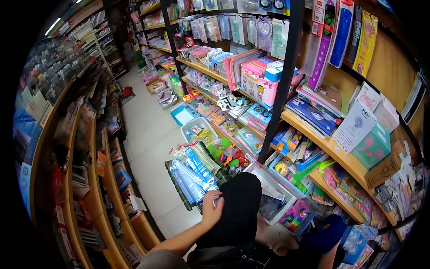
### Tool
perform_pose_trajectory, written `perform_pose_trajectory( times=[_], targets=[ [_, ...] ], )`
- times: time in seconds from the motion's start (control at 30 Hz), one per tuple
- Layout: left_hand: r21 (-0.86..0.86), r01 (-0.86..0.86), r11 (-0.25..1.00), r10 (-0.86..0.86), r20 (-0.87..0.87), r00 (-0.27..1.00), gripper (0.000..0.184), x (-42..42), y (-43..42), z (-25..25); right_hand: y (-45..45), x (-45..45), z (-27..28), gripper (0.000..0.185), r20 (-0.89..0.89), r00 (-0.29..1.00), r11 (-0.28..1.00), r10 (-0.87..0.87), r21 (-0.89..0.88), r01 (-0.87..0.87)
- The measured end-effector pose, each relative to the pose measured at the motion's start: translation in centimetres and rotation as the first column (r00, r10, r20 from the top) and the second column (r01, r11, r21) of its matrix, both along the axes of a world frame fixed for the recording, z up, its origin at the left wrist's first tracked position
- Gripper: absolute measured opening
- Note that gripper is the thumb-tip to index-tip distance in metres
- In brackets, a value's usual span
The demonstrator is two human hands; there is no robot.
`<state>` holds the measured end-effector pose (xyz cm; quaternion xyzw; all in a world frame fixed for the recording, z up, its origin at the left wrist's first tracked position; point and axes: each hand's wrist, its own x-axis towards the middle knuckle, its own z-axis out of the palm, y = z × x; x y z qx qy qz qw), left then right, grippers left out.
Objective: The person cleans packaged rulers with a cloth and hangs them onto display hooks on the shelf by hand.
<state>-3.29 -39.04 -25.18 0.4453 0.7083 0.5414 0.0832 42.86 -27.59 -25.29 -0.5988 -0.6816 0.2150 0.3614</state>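
Observation:
My left hand (211,209) is beside my bent, dark-trousered knee (242,190), at the near corner of a dark green plastic crate (186,205). Its fingers are loosely curled, with the thumb apart, and nothing shows in them. Clear and blue packets (186,180) fill the crate's near part. A long blue packet (201,167) lies across them, and greenish packets (207,160) stand behind. Part of my right forearm (328,259) shows low on the right. The right hand itself is hidden around my other knee (326,231).
Shelves (340,159) of stationery rise on the right, with a fan box (355,126) on one. A white bin (199,130), colourful toys (234,154) and a clear tray (268,210) stand on the floor beneath. Wooden shelves (92,179) run along the left, beside a tiled aisle (141,119).

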Motion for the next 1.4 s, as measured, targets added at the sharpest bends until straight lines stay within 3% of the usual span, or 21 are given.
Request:
perform_pose_trajectory(
  times=[0.07,0.13,0.2,0.3,0.4,0.5,0.57,0.6,0.63,0.9,1.0,1.2,1.3,1.4],
  targets=[
    [-0.125,-0.144,0.982,0.172,0.248,0.953,0.015,-2.9,-0.6,-3.4,0.1,-0.7,0.7,0.025,-0.055,0.998,1.0,-0.015,-0.011,0.015],
    [-0.316,-0.213,0.924,0.289,0.214,0.933,0.015,-6.3,-1.6,-4.7,0.2,-1.5,2.1,0.024,-0.173,0.984,0.999,-0.045,-0.03,0.04],
    [-0.216,-0.281,0.935,0.265,-0.1,0.959,0.014,-9.8,-2.5,-6.7,0.1,-2.3,3.4,0.022,-0.295,0.953,0.997,-0.069,-0.055,0.055],
    [-0.331,-0.365,0.87,0.254,-0.335,0.907,0.017,-13.1,-2.8,-5.9,-0.2,-2.7,5.0,0.02,-0.449,0.888,0.994,-0.098,-0.086,0.066],
    [-0.374,-0.268,0.888,0.032,-0.531,0.847,0.024,-15.4,-1.9,-5.6,-0.3,-2.7,6.6,0.018,-0.575,0.814,0.995,-0.084,-0.1,0.032],
    [-0.478,-0.209,0.853,-0.213,-0.685,0.697,0.028,-16.6,-0.2,-5.0,0.1,-3.1,5.7,0.01,-0.642,0.76,0.989,0.107,-0.011,-0.148],
    [-0.519,-0.18,0.835,-0.33,-0.737,0.59,0.027,-17.5,0.9,-5.5,-0.4,0.1,0.1,0.023,-0.898,0.439,0.956,-0.039,-0.161,-0.245],
    [-0.549,-0.178,0.817,-0.378,-0.742,0.554,0.027,-17.7,1.3,-5.3,-0.9,0.2,-0.2,0.031,-0.958,0.254,0.924,-0.132,-0.212,-0.32],
    [-0.578,-0.18,0.796,-0.424,-0.744,0.516,0.026,-17.9,1.6,-5.1,-1.2,0.7,-0.1,0.031,-0.957,0.203,0.909,-0.209,-0.267,-0.321],
    [-0.693,-0.174,0.699,-0.635,-0.714,0.294,0.021,-19.0,2.5,-2.2,-1.7,-0.6,3.8,0.035,-0.909,0.239,0.882,-0.343,-0.399,-0.25],
    [-0.666,-0.142,0.732,-0.611,-0.735,0.296,0.019,-19.4,2.7,-2.3,-1.8,-0.7,4.1,0.036,-0.904,0.24,0.878,-0.353,-0.409,-0.25],
    [-0.79,-0.098,0.605,-0.75,-0.607,0.264,0.015,-20.5,0.8,-1.8,-1.9,-0.8,5.0,0.039,-0.899,0.241,0.872,-0.367,-0.422,-0.247],
    [-0.738,-0.012,0.674,-0.674,-0.623,0.397,0.013,-21.9,-1.0,-0.8,-2.1,-1.1,5.3,0.04,-0.898,0.235,0.869,-0.371,-0.426,-0.253],
    [-0.665,-0.044,0.745,-0.459,-0.56,0.69,0.014,-21.1,-1.2,1.7,-2.3,-1.7,5.6,0.042,-0.899,0.229,0.864,-0.373,-0.427,-0.269]
  ],
)
